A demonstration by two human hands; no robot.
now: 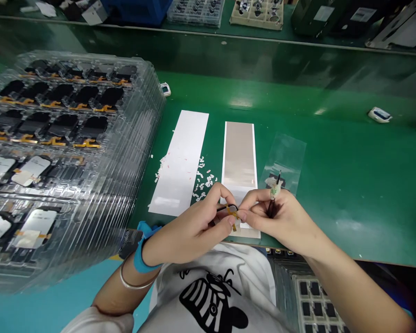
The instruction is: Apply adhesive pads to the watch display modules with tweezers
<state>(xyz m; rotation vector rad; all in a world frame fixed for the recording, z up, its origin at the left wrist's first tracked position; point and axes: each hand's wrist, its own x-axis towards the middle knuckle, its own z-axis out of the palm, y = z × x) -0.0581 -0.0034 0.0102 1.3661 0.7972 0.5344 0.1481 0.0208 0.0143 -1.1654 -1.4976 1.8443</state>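
Note:
My left hand (213,215) is closed on a small display module (232,209) with a dark edge and an orange flex cable, held above the front edge of the bench. My right hand (275,212) has its thumb and forefinger pinched at the module's right side. Its other fingers are curled round dark tweezers (273,192), which have pale tape wrapped about them and a thin tip pointing up. Whether the right fingertips also pinch a small piece is too fine to tell. Beneath the hands lies a beige sheet with white borders (240,152).
Stacked clear trays (135,120) of display modules stand at the left. A white strip (182,162) lies on the green bench, with small white scraps (208,181) beside it. A clear plastic bag (291,155) is right of the beige sheet. A shelf (201,30) with boxes runs along the back.

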